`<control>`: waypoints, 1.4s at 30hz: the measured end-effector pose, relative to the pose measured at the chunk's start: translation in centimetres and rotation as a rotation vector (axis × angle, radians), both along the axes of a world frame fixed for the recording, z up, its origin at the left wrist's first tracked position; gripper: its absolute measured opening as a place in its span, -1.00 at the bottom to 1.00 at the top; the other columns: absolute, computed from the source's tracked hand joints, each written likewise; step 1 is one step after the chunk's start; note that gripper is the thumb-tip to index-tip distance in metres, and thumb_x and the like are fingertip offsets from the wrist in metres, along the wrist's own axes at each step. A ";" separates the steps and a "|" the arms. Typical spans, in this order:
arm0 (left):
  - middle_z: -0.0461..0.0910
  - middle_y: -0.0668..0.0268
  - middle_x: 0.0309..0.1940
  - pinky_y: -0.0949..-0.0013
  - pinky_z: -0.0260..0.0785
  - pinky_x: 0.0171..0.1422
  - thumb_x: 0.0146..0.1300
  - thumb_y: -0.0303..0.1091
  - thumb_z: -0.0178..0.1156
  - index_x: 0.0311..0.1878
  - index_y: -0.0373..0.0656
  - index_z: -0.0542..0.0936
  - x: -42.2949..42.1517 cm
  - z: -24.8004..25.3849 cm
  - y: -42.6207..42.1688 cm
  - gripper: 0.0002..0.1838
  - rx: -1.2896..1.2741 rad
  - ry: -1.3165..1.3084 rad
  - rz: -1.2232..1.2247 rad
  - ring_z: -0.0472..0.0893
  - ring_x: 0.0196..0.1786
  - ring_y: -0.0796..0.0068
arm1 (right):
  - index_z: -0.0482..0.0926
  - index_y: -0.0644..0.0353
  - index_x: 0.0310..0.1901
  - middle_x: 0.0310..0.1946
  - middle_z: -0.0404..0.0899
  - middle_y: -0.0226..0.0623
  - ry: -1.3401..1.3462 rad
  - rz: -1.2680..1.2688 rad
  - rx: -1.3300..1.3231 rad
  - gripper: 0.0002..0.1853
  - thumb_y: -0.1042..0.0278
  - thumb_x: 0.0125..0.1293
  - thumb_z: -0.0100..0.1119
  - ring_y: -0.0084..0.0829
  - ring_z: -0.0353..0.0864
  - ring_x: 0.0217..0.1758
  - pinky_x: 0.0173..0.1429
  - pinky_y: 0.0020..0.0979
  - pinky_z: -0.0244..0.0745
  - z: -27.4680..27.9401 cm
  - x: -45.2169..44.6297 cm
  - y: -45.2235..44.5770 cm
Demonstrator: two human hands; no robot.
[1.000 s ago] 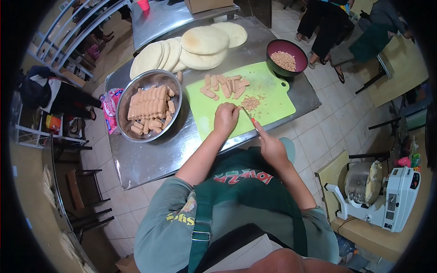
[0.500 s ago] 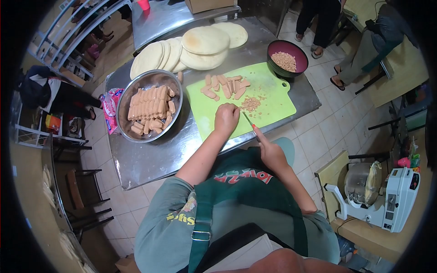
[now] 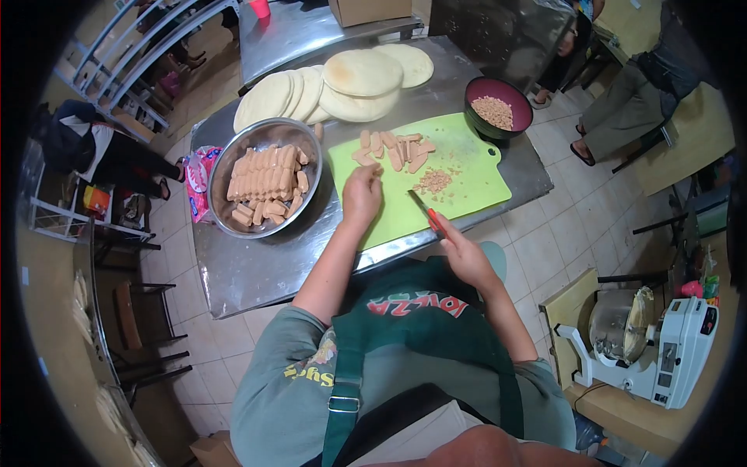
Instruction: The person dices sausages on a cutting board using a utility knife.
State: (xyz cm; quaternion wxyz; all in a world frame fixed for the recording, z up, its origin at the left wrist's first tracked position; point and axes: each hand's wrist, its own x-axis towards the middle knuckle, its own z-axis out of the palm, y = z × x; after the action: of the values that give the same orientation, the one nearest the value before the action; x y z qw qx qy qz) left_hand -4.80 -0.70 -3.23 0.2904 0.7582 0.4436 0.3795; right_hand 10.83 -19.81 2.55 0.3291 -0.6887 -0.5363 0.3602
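Note:
My left hand (image 3: 362,193) is at the left part of the green cutting board (image 3: 459,140), its fingertips at the lower-left end of a group of sausage pieces (image 3: 394,148); whether it grips one is too small to tell. In my right hand (image 3: 465,255) is a knife (image 3: 428,212) with a red and black handle, its blade over the board just below a small pile of chopped bits (image 3: 433,181). Left of the board, a steel bowl (image 3: 317,167) holds many whole and cut sausages. A dark red bowl (image 3: 523,101) of chopped bits stands by the board's upper right corner.
Round flatbreads (image 3: 362,73) lie along the back of the metal table (image 3: 257,280). A pink package (image 3: 199,183) is at its left edge. Behind is another table with a box (image 3: 369,9). A mixer (image 3: 669,350) stands at the right. Other people stand at upper right and left.
My left hand has moved up and left, from beside the chopped pile to the sausage pieces. The knife is further from that hand. The view has shifted slightly, and people at upper right have moved.

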 end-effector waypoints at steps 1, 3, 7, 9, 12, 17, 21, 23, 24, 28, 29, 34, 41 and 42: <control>0.56 0.06 -0.21 0.20 0.40 -0.06 0.08 -0.54 0.13 -0.07 -0.23 0.57 -0.6 0.4 0.6 -0.70 0.089 0.042 0.033 0.56 -0.19 0.07 | 0.18 -0.06 0.36 0.13 0.42 0.08 0.018 0.031 -0.017 -0.46 0.40 0.32 -0.14 -0.03 0.43 0.19 0.22 -0.32 0.31 0.2 -0.4 0.3; 0.53 0.08 -0.07 0.16 0.33 0.10 0.01 -0.54 0.15 -0.06 -0.21 0.56 -1.1 1.2 1.4 -0.66 0.130 0.138 0.117 0.49 0.00 0.07 | 0.18 -0.08 0.35 0.05 0.44 0.12 -0.002 0.067 -0.006 -0.46 0.39 0.31 -0.13 0.03 0.45 0.13 0.17 -0.25 0.34 -0.7 -1.1 1.1; 0.53 0.12 -0.03 0.14 0.32 0.13 0.04 -0.52 0.15 -0.05 -0.19 0.56 -1.3 0.6 3.4 -0.67 0.240 0.207 0.098 0.48 0.02 0.08 | 0.17 -0.08 0.35 -0.03 0.48 0.16 -0.042 0.099 0.055 -0.46 0.38 0.31 -0.12 0.10 0.47 0.05 0.13 -0.19 0.37 -3.3 -0.8 2.2; 0.53 0.17 -0.01 0.14 0.34 0.12 0.09 -0.48 0.15 -0.09 -0.17 0.58 -1.1 0.4 4.1 -0.73 0.335 0.203 -0.069 0.48 0.04 0.09 | 0.17 -0.08 0.35 -0.02 0.48 0.15 -0.054 0.081 0.117 -0.46 0.37 0.32 -0.12 0.09 0.47 0.06 0.13 -0.19 0.37 -3.6 -0.1 2.3; 0.54 0.22 -0.04 0.16 0.38 0.04 0.12 -0.41 0.16 -0.15 -0.16 0.61 -1.1 0.8 4.2 -0.79 0.279 0.334 -0.154 0.50 -0.02 0.10 | 0.19 -0.09 0.35 0.15 0.41 0.05 -0.033 -0.032 -0.068 -0.46 0.42 0.33 -0.12 -0.12 0.48 0.15 0.18 -0.35 0.33 -3.3 1.6 2.2; 0.55 0.24 -0.09 0.15 0.40 -0.04 0.11 -0.34 0.20 -0.21 -0.15 0.62 -1.2 1.1 3.7 -0.81 0.178 0.393 -0.165 0.51 -0.13 0.12 | 0.21 -0.17 0.36 -0.40 0.49 -0.25 -0.053 -0.170 -0.028 -0.46 0.42 0.34 -0.11 -0.50 0.42 -0.49 -0.30 -0.47 0.41 -3.4 3.9 1.8; 0.54 0.20 -0.11 0.16 0.38 -0.01 0.11 -0.33 0.23 -0.15 -0.13 0.59 -1.1 1.4 3.4 -0.77 0.209 0.358 -0.199 0.51 -0.11 0.08 | 0.20 -0.19 0.36 -0.44 0.47 -0.32 0.007 -0.171 0.079 -0.45 0.43 0.34 -0.12 -0.57 0.31 -0.58 -0.38 -0.48 0.38 -3.6 4.3 1.7; 0.53 0.20 -0.10 0.16 0.38 -0.01 0.12 -0.31 0.22 -0.13 -0.12 0.58 -1.0 1.3 3.8 -0.76 0.238 0.376 -0.203 0.51 -0.11 0.08 | 0.20 -0.16 0.36 -0.32 0.52 -0.26 -0.091 -0.118 0.242 -0.44 0.44 0.33 -0.11 -0.52 0.41 -0.47 -0.28 -0.48 0.41 -4.9 4.4 1.8; 0.53 0.21 -0.09 0.17 0.38 -0.01 0.14 -0.29 0.21 -0.10 -0.10 0.57 -0.9 1.1 4.1 -0.74 0.258 0.399 -0.204 0.51 -0.11 0.08 | 0.20 -0.14 0.36 -0.20 0.56 -0.21 -0.187 -0.058 0.392 -0.44 0.45 0.32 -0.11 -0.48 0.51 -0.37 -0.18 -0.47 0.45 -5.2 4.4 1.9; 0.53 0.23 -0.13 0.13 0.37 0.01 0.13 -0.19 0.21 -0.09 -0.05 0.56 -0.8 1.7 4.5 -0.71 0.254 0.521 -0.223 0.48 -0.08 0.10 | 0.17 -0.12 0.36 0.22 0.37 -0.10 0.085 -0.052 0.059 -0.42 0.50 0.31 -0.12 -0.17 0.37 0.28 0.30 -0.37 0.24 -2.4 2.5 1.4; 0.53 0.24 -0.13 0.13 0.37 0.00 0.13 -0.19 0.21 -0.11 -0.06 0.56 -0.8 1.7 4.8 -0.72 0.271 0.507 -0.241 0.48 -0.08 0.10 | 0.17 -0.14 0.36 0.21 0.38 -0.10 0.088 0.003 0.167 -0.42 0.49 0.31 -0.12 -0.19 0.38 0.27 0.29 -0.38 0.25 -3.7 2.6 1.6; 0.54 0.24 -0.17 0.13 0.38 -0.04 0.07 -0.17 0.22 -0.10 -0.06 0.53 -0.9 2.0 5.3 -0.67 0.298 0.518 -0.269 0.51 -0.12 0.14 | 0.13 -0.23 0.37 0.20 0.38 -0.09 0.047 0.022 0.067 -0.44 0.37 0.34 -0.13 -0.08 0.42 0.21 0.25 -0.31 0.31 -4.2 2.3 1.3; 0.53 0.12 -0.25 0.12 0.38 -0.09 -0.05 -0.15 0.33 -0.11 -0.14 0.51 0.9 2.5 5.9 -0.56 0.151 0.409 -0.173 0.52 -0.18 0.07 | 0.08 -0.22 0.39 0.22 0.35 -0.05 0.020 0.047 0.092 -0.43 0.37 0.34 -0.16 -0.05 0.41 0.21 0.26 -0.30 0.30 -4.6 2.1 1.2; 0.53 0.10 -0.27 0.14 0.38 -0.10 -0.07 -0.16 0.36 -0.14 -0.16 0.51 1.3 2.5 6.0 -0.56 0.226 0.326 -0.114 0.52 -0.20 0.06 | 0.08 -0.20 0.39 0.22 0.35 -0.05 0.035 0.060 0.125 -0.42 0.38 0.34 -0.16 -0.06 0.40 0.22 0.26 -0.30 0.29 -4.4 2.2 1.1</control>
State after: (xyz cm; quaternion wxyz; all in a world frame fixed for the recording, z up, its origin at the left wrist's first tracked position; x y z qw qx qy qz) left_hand -3.47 5.25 -0.78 0.1491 0.8613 0.3955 0.2821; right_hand 12.99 -18.66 -1.86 0.3697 -0.6442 -0.5724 0.3475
